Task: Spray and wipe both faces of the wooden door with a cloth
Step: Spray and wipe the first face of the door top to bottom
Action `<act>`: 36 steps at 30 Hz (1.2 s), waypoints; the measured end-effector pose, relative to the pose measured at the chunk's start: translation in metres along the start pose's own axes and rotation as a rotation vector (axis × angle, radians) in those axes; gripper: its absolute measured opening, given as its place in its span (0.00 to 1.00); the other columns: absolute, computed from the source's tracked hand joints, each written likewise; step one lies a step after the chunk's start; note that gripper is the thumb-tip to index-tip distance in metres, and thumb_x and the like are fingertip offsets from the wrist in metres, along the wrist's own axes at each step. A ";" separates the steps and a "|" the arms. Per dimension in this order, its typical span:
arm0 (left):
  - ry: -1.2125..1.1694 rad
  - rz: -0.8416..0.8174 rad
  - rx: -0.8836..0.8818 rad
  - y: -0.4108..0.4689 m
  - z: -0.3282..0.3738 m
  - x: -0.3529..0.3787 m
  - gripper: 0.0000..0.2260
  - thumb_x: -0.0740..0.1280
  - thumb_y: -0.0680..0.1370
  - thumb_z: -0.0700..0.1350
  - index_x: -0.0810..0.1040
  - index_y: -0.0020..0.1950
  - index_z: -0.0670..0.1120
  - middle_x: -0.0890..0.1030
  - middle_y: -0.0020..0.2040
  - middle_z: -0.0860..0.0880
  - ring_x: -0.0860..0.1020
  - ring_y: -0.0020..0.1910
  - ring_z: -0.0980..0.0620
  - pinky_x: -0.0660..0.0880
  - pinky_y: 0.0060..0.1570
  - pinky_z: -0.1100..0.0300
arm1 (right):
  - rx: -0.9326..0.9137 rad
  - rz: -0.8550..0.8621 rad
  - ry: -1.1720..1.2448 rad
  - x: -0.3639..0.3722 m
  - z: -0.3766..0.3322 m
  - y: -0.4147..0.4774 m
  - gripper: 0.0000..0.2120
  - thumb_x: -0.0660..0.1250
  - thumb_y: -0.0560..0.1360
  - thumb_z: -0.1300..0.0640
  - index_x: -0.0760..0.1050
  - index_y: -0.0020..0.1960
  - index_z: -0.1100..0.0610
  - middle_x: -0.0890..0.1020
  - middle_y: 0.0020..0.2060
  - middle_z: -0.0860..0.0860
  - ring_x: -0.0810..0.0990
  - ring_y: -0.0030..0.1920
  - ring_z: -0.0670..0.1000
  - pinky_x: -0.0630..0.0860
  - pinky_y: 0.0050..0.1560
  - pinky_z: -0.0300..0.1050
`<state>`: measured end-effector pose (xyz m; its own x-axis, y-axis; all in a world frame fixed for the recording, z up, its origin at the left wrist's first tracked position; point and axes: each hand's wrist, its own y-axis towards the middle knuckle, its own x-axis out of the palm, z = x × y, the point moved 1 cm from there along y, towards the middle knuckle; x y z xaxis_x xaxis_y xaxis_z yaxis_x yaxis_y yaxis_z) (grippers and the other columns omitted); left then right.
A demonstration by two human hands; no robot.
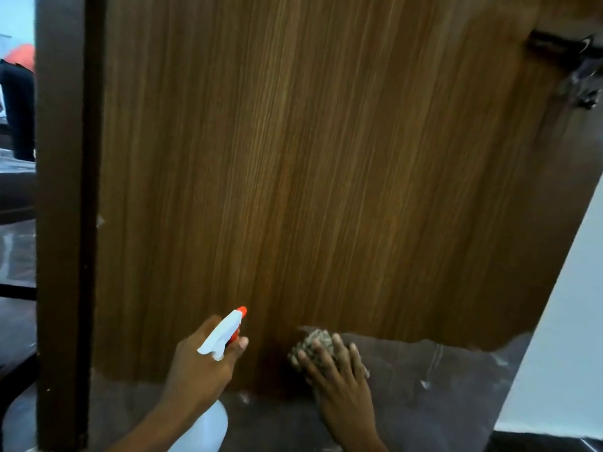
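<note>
Step in hand: by my reading, the spray-and-wipe of this face is at its lowest strip, with cloth work and bottle both aimed at the bottom edge.
Wooden door [326, 174]: fills most of the view, grain running top to bottom; only one face shows, the other is out of sight.
Left hand [199, 363]: wrapped round the neck of the spray bottle [222, 337], a finger by the trigger, orange nozzle pointing at the door near its bottom edge, left of centre.
Right hand [339, 380]: fingers spread and fairly straight, pressing the cloth [313, 345] against the door at its bottom edge, near the middle.
Cloth: bunched, speckled, mostly under the fingers.
Next move calls for: probably a sideways pass along the bottom edge towards the right corner, keeping the cloth flat on the wood; a squeeze of the trigger first if that strip is dry, which I cannot tell. The hidden face would need doing as well.
Latch [567, 70]: dark metal, at the door's upper right edge.
Dark frame [62, 223]: runs beside the door's left edge.
Count: one door, one spray bottle, one cloth, one latch, two hands.
</note>
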<state>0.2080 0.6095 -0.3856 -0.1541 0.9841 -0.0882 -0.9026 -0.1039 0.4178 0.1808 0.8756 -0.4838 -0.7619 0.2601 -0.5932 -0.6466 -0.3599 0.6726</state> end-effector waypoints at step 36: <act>0.077 -0.124 -0.022 -0.026 0.013 0.100 0.17 0.73 0.70 0.46 0.74 0.57 0.51 0.79 0.49 0.51 0.77 0.46 0.52 0.69 0.36 0.71 | 1.082 0.221 0.627 -0.002 0.040 -0.009 0.32 0.46 0.83 0.47 0.37 0.82 0.54 0.48 0.80 0.63 0.52 0.78 0.69 0.56 0.75 0.59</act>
<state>0.2214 0.7120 -0.3934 -0.0706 0.9758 -0.2070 -0.9249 0.0137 0.3799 0.1867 0.9142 -0.4714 -0.8997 -0.2857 -0.3299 -0.4350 0.6487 0.6245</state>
